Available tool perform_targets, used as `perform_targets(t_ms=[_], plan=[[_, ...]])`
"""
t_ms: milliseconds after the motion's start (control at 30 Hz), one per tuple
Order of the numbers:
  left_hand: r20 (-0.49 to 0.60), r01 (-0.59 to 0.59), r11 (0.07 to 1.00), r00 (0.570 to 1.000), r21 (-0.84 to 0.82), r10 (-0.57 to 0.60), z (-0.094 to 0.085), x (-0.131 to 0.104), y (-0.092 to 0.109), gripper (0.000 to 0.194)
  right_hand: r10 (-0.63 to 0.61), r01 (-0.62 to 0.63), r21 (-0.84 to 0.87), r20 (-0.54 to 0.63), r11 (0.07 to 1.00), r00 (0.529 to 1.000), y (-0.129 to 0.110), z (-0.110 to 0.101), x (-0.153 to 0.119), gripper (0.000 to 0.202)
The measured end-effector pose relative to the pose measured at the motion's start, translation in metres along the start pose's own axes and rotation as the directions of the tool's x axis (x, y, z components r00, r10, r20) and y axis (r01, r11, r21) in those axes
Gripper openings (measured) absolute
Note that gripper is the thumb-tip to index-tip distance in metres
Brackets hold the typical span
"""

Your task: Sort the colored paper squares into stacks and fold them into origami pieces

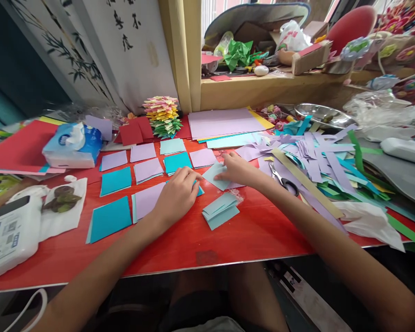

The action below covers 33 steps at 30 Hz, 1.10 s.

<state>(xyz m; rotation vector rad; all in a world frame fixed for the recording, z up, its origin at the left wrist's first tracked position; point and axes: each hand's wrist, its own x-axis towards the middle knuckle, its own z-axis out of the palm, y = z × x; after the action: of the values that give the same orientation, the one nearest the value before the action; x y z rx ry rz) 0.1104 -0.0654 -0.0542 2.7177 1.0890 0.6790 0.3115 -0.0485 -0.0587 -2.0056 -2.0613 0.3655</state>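
Note:
My left hand (pixel 184 184) lies with fingers curled together over a piece of teal paper (pixel 201 190), whose corner shows past the fingertips. What lies under the palm is hidden. My right hand (pixel 234 168) is closed on a light blue paper square (pixel 212 174), with the thumb on its face. Closer to me is a folded stack of light blue paper (pixel 221 211), partly sprung open. Left of my hands lie several stacks of squares in rows, such as a teal stack (pixel 111 219) and a lilac stack (pixel 148 170).
Scissors (pixel 283 180) lie right of my right forearm, beside a heap of paper strips (pixel 318 157). Large lilac sheets (pixel 223 122) and a folded-paper stack (pixel 162 117) stand behind. A tissue pack (pixel 72 146) and a white box (pixel 12 235) are at left.

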Motion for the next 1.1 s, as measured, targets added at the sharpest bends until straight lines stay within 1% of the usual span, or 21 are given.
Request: perform_targets(t_ms=[100,133,167,267,300,367,433,500,600,667,733,800,867,933,967,1000,1033,1100], plan=[[-0.018,-0.025,0.999,1.0,0.046,0.025,0.0,0.0,-0.003,0.023,0.001,0.004,0.109,-0.045,0.994,0.999,0.008,0.01,0.004,0.056],[-0.029,-0.032,0.998,0.999,0.06,0.033,0.0,0.0,-0.003,0.023,-0.002,0.012,0.144,-0.071,0.989,0.997,0.011,0.011,0.005,0.053],[-0.04,-0.036,0.997,0.998,0.066,0.039,0.0,0.0,-0.004,0.022,-0.008,0.026,0.169,-0.102,0.985,0.995,0.012,0.012,0.005,0.046],[-0.059,-0.014,1.0,0.998,0.005,0.014,-0.002,0.001,-0.004,0.021,-0.025,0.074,0.24,-0.202,0.968,0.979,0.011,0.007,0.002,0.011],[-0.062,0.012,0.999,0.998,-0.041,-0.015,-0.003,0.001,-0.003,0.02,-0.025,0.094,0.28,-0.239,0.955,0.971,0.008,0.004,0.0,0.006],[-0.071,0.094,0.983,0.992,-0.158,-0.107,-0.005,0.002,-0.002,0.017,-0.026,0.153,0.398,-0.306,0.905,0.952,0.002,-0.004,-0.005,0.011],[-0.084,0.188,0.935,0.971,-0.3,-0.222,-0.007,0.004,-0.003,0.022,-0.045,0.222,0.521,-0.33,0.824,0.943,-0.004,-0.01,-0.011,0.015],[-0.084,0.253,0.854,0.942,-0.454,-0.324,-0.009,0.005,-0.004,0.025,-0.075,0.267,0.62,-0.317,0.738,0.945,-0.01,-0.013,-0.017,0.021],[-0.059,0.282,0.712,0.909,-0.643,-0.413,-0.011,0.009,-0.007,0.02,-0.107,0.28,0.735,-0.274,0.617,0.956,-0.017,-0.013,-0.023,0.027],[-0.029,0.278,0.626,0.901,-0.728,-0.434,-0.012,0.01,-0.008,0.023,-0.118,0.263,0.792,-0.238,0.551,0.964,-0.02,-0.013,-0.026,0.027],[0.007,0.27,0.549,0.901,-0.791,-0.433,-0.012,0.012,-0.008,0.029,-0.136,0.243,0.843,-0.202,0.479,0.97,-0.022,-0.012,-0.027,0.026],[0.018,0.251,0.488,0.902,-0.836,-0.431,-0.01,0.012,-0.008,0.025,-0.158,0.211,0.896,-0.16,0.391,0.974,-0.023,-0.013,-0.028,0.023],[-0.011,0.214,0.455,0.897,-0.864,-0.442,-0.009,0.012,-0.008,0.018,-0.194,0.146,0.942,-0.088,0.304,0.977,-0.023,-0.013,-0.029,0.018],[-0.062,0.177,0.459,0.886,-0.87,-0.459,-0.009,0.011,-0.009,0.015,-0.224,0.06,0.969,-0.004,0.241,0.974,-0.022,-0.012,-0.029,0.019],[-0.092,0.162,0.484,0.883,-0.86,-0.46,-0.009,0.011,-0.009,0.014,-0.229,0.019,0.976,0.033,0.218,0.973,-0.022,-0.012,-0.028,0.02],[-0.129,0.151,0.532,0.882,-0.833,-0.453,-0.009,0.01,-0.009,0.015,-0.226,-0.016,0.98,0.061,0.198,0.972,-0.021,-0.011,-0.028,0.021],[-0.173,0.141,0.6,0.884,-0.787,-0.434,-0.01,0.009,-0.008,0.017,-0.219,-0.044,0.982,0.084,0.181,0.972,-0.021,-0.011,-0.028,0.021],[-0.27,0.102,0.757,0.897,-0.646,-0.351,-0.012,0.007,-0.007,0.023,-0.214,-0.086,0.985,0.117,0.151,0.97,-0.021,-0.01,-0.028,0.021]])
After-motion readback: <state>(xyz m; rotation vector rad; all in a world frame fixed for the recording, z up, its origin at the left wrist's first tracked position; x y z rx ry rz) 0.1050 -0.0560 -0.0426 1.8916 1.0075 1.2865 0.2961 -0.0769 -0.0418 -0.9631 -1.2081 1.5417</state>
